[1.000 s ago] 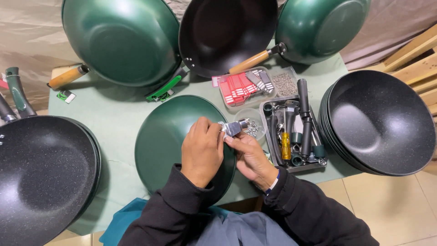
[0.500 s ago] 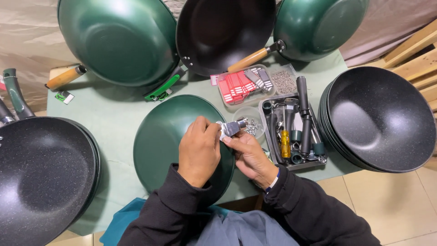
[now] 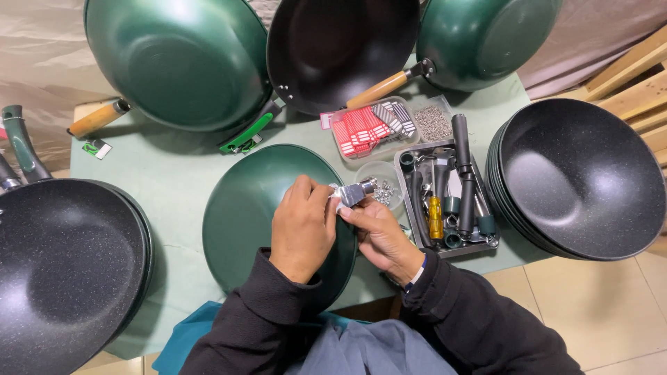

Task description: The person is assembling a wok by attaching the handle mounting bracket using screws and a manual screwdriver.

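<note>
Head view has you looking straight down at an upturned dark green wok point(image 3: 257, 208) lying dome-up on the pale green cloth-covered surface point(image 3: 167, 173), right in front of you. Your left hand point(image 3: 302, 229) rests on the wok's right side, fingers curled in and pinching a small shiny silver metal bracket point(image 3: 351, 194) from the left. Your right hand point(image 3: 379, 232) comes up from below and right, thumb and fingertips pressed onto the same piece, so both hands are closed on it and neither is really nearer. The bracket sits at the wok's right rim, and its long axis runs roughly up and to the right, pointing out away from the rim toward the small clear round tub of screws point(image 3: 383, 191) just beside it. Next over is a grey metal tray of tools point(image 3: 445, 201) with a yellow-handled screwdriver point(image 3: 435, 217), and well off to the right a stack of black speckled woks point(image 3: 577, 177).
</note>
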